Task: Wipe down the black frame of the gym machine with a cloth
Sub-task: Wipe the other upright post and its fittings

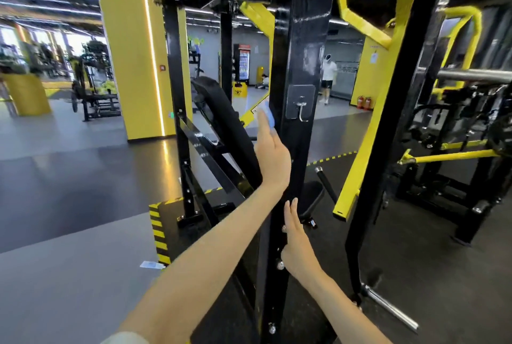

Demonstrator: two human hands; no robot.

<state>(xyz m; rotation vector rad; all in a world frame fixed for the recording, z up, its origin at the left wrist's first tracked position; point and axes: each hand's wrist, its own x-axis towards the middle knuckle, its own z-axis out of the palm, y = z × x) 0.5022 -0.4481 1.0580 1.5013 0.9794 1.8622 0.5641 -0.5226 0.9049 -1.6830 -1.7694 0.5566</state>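
On the left edge of the black post [302,39], about halfway up, we press the blue cloth [267,115] against the metal with our left hand [273,155]. The fingers lie straight along the edge with the cloth under them; the thumb is hidden. The cloth sits just left of the clear hook plate [300,102] stuck to the post's face. Lower down, our right hand [295,241] rests flat on the face, fingers straight and pointing up, holding nothing, just above a bolt [280,265].

We judge the job to be somewhere in the middle of this one post. A hazy patch [313,62] shows above the hook and pale marks sit near the top, so that stretch looks unwiped. We cannot tell whether the lower part is clean. The other black uprights, one behind on the left [177,89] and one to the right [401,94], seem left to do.

The post's long axis is vertical, from the floor up out of view. Strokes along it, up and down, would suit it best.
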